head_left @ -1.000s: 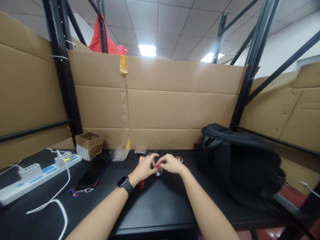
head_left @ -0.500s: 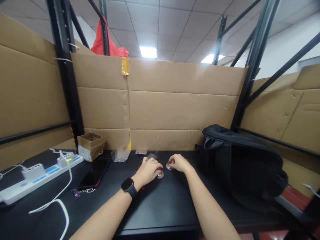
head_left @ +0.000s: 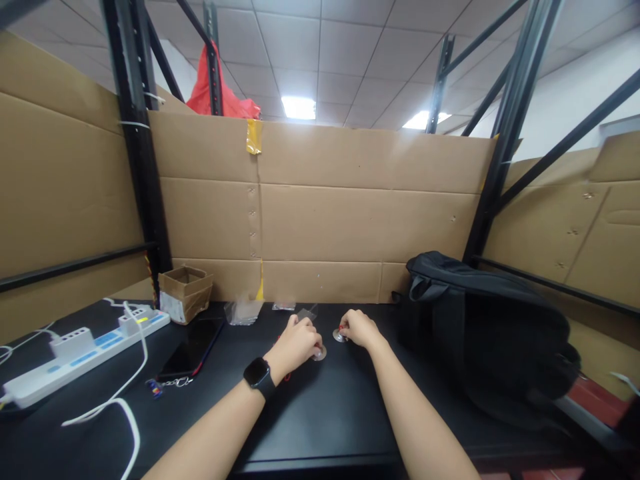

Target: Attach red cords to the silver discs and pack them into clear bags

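Observation:
Two small clear discs lie near the middle of the black table. My left hand (head_left: 296, 345), with a dark watch (head_left: 258, 375) on its wrist, pinches the top of the left disc (head_left: 321, 353). Something red and thin shows beneath that hand, mostly hidden. My right hand (head_left: 359, 328) has its fingers closed on the right disc (head_left: 339, 336), where a bit of red shows at the fingertips. The two discs are a short way apart. Just behind my left hand is a clear plastic piece (head_left: 307, 313).
Clear plastic bags (head_left: 243, 312) and a small open cardboard box (head_left: 185, 293) are at the back left. A phone (head_left: 193, 348) with a keychain and a white power strip (head_left: 87, 357) with cables lie left. A black backpack (head_left: 500, 327) fills the right side.
The view has shifted slightly. Both hands keep their grip on the discs and have hardly moved.

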Demonstrator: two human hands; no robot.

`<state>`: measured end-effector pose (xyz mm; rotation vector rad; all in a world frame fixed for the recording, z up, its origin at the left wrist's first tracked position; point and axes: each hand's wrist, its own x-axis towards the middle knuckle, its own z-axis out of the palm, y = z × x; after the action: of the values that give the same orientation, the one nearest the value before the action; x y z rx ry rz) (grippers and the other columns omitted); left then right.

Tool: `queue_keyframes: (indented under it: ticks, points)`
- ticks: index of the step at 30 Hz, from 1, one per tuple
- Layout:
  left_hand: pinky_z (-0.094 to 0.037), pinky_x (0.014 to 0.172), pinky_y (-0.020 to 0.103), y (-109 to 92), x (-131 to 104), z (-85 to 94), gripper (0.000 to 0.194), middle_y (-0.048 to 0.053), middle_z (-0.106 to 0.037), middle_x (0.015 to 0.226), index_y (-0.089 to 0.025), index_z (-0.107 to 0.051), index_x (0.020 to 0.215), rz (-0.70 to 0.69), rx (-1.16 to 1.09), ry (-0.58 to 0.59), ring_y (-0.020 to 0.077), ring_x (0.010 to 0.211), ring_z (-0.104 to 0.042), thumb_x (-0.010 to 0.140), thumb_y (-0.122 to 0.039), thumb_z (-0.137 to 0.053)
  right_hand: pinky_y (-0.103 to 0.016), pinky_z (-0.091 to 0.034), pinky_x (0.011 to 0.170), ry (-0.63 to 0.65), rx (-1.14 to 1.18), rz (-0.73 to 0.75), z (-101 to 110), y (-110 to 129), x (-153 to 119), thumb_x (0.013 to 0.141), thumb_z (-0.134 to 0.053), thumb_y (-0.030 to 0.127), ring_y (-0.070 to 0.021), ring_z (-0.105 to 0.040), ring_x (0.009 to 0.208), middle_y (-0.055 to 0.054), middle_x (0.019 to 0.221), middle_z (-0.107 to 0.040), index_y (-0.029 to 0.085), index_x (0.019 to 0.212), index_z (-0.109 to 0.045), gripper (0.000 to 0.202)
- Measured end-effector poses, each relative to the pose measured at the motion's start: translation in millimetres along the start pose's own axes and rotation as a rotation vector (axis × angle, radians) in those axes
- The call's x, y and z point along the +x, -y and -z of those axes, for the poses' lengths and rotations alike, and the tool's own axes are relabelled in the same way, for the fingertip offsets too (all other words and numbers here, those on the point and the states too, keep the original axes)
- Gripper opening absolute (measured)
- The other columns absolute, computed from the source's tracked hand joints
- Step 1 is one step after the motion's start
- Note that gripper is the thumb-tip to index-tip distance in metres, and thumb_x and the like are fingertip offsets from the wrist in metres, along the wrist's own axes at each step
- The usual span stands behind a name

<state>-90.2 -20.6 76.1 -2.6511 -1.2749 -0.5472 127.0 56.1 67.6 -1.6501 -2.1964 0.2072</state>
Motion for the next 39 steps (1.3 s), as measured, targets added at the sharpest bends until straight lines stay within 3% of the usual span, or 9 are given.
queue_keyframes:
  ticks: [5,10,13,16,18,22,27,34,39]
  points:
    - [-0.027,0.087,0.043,6.5,-1.4,-4.8,0.02,0.004,-0.069,0.077,-0.025,-0.072,0.077,0.012,0.001,0.011,0.0231,0.097,-0.055,0.091,-0.026,-0.058,-0.026,-0.039,0.063,-0.016,0.012,0.013,0.0,0.4,-1.4,0.074,-0.072,0.023,-0.0198,-0.067,0.079,-0.004,0.087,-0.071,0.025,0.08,-0.073,0.007]
    - [-0.028,0.088,0.041,10.0,-1.3,-7.1,0.022,0.005,-0.067,0.092,-0.022,-0.067,0.084,0.042,0.059,-0.077,0.023,0.099,-0.052,0.096,-0.032,-0.052,-0.026,-0.044,0.072,-0.041,0.064,0.068,3.1,-0.1,0.7,0.08,-0.067,0.021,-0.0179,-0.065,0.084,-0.005,0.089,-0.068,0.022,0.08,-0.07,0.004]
    - [-0.028,0.091,0.042,11.2,-3.1,1.3,0.019,0.006,-0.063,0.107,-0.023,-0.064,0.091,0.09,0.121,-0.163,0.0241,0.11,-0.049,0.098,-0.03,-0.048,-0.027,-0.046,0.084,-0.19,0.236,0.208,10.5,6.7,2.5,0.087,-0.06,0.024,-0.0172,-0.061,0.097,-0.006,0.103,-0.062,0.019,0.085,-0.068,0.009]
    - [-0.028,0.094,0.043,13.6,-5.2,11.4,0.016,0.007,-0.059,0.121,-0.023,-0.063,0.095,0.134,0.157,-0.255,0.0258,0.12,-0.044,0.099,-0.027,-0.048,-0.027,-0.049,0.081,-0.335,0.524,0.327,17.2,20.9,1.3,0.093,-0.054,0.031,-0.0175,-0.061,0.096,-0.009,0.113,-0.057,0.018,0.09,-0.065,0.017]
    - [-0.029,0.094,0.043,15.2,-6.1,17.2,0.016,0.008,-0.057,0.126,-0.023,-0.063,0.094,0.159,0.159,-0.299,0.0268,0.123,-0.042,0.099,-0.027,-0.048,-0.027,-0.05,0.079,-0.336,0.616,0.36,17.1,30.2,-1.2,0.096,-0.049,0.034,-0.0173,-0.061,0.095,-0.009,0.117,-0.055,0.018,0.095,-0.064,0.021]
    - [-0.031,0.094,0.043,17.8,-6.6,27.5,0.017,0.007,-0.056,0.126,-0.024,-0.064,0.094,0.208,0.108,-0.382,0.0269,0.122,-0.043,0.098,-0.028,-0.048,-0.031,-0.045,0.09,-0.25,0.395,0.389,6.7,32.9,-4.4,0.091,-0.059,0.027,-0.0204,-0.055,0.103,-0.007,0.11,-0.058,0.019,0.087,-0.066,0.011]
    - [-0.033,0.095,0.045,25.7,-6.5,35.3,0.022,0.007,-0.056,0.123,-0.026,-0.068,0.09,0.373,-0.013,-0.526,0.0276,0.119,-0.046,0.097,-0.035,-0.049,-0.034,-0.041,0.095,-0.221,0.224,0.275,0.5,13.2,0.3,0.087,-0.064,0.02,-0.0214,-0.052,0.103,-0.007,0.107,-0.058,0.019,0.08,-0.066,0.007]
    - [-0.04,0.096,0.044,45.6,-3.5,21.8,0.025,0.006,-0.058,0.116,-0.026,-0.068,0.092,0.493,-0.294,-0.544,0.0251,0.11,-0.054,0.095,-0.042,-0.049,-0.036,-0.041,0.096,-0.3,0.358,0.341,5.7,16.0,2.6,0.089,-0.062,0.024,-0.021,-0.054,0.102,-0.007,0.106,-0.059,0.019,0.087,-0.066,0.007]
    - [-0.045,0.092,0.035,57.0,1.1,2.9,0.028,0.006,-0.06,0.108,-0.022,-0.068,0.092,0.451,-0.519,-0.632,0.0216,0.103,-0.058,0.093,-0.045,-0.051,-0.033,-0.048,0.079,-0.338,0.549,0.411,3.8,30.0,0.3,0.089,-0.06,0.029,-0.0222,-0.056,0.102,-0.008,0.107,-0.059,0.02,0.085,-0.065,0.011]
